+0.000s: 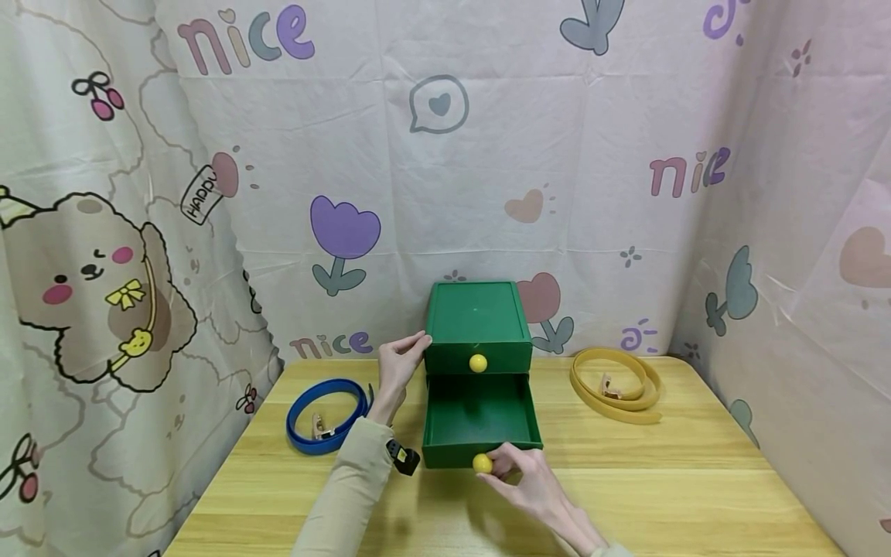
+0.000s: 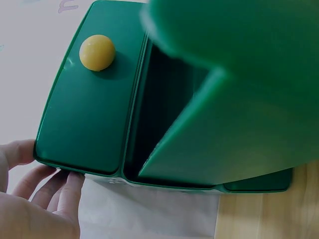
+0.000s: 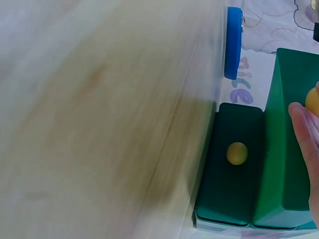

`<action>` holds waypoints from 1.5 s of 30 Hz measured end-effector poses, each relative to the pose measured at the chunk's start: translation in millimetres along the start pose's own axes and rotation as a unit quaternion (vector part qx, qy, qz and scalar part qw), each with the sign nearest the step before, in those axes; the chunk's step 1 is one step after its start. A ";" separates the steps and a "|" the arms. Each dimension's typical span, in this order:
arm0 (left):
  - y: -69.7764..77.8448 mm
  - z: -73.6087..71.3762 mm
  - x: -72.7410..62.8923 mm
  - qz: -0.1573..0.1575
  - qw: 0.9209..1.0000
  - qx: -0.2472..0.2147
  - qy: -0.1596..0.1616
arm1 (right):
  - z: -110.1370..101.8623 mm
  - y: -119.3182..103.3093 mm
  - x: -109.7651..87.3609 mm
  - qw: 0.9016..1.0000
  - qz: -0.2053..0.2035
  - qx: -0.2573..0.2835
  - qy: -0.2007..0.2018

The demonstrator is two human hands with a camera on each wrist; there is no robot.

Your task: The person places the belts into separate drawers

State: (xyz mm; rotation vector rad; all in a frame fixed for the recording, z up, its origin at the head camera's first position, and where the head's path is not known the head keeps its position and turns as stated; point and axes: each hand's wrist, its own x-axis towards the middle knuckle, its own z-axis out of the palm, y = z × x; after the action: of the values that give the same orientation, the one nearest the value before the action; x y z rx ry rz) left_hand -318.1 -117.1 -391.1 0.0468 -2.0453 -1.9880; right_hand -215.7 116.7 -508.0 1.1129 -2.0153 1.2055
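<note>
A green drawer cabinet (image 1: 479,309) with round yellow knobs stands on the table. Its middle drawer (image 1: 480,414) is pulled out and shows a bare inside in the head view. My right hand (image 1: 529,480) pinches that drawer's yellow knob (image 1: 482,463) between thumb and fingers. At the cabinet's upper left front corner, my left hand (image 1: 400,367) grips the edge, fingertips on the side in the left wrist view. The top drawer (image 2: 84,114) is closed, and so is the bottom drawer (image 3: 232,184), seen in the right wrist view.
Left of the cabinet lies a coiled blue belt (image 1: 299,410) with a metal buckle. A coiled yellow belt (image 1: 581,387) lies to the right. The wooden table (image 1: 661,495) backs onto a printed curtain (image 1: 445,193), with more curtain at both sides.
</note>
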 end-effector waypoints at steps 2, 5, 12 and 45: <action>0.1 0.0 -0.2 0.000 1.000 0.000 0.000 | -0.1 -0.4 -0.2 1.000 0.002 -0.001 0.000; 0.1 -0.1 -0.3 0.000 1.000 -0.001 0.000 | -0.3 -0.7 -0.5 1.000 0.004 -0.002 0.001; 0.0 -0.3 -0.1 0.002 1.000 -0.002 -0.001 | 0.1 -0.1 -1.2 1.000 -0.004 -0.010 0.001; -0.8 -0.7 1.0 -0.003 1.000 -0.002 -0.001 | -85.2 40.3 0.0 0.975 -0.094 -0.020 0.200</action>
State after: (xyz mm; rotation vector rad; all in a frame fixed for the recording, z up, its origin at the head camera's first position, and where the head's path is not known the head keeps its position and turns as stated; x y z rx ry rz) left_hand -319.0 -118.1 -391.7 0.0517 -2.0454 -1.9960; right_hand -247.5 202.9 -487.0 0.9304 -1.5864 1.1768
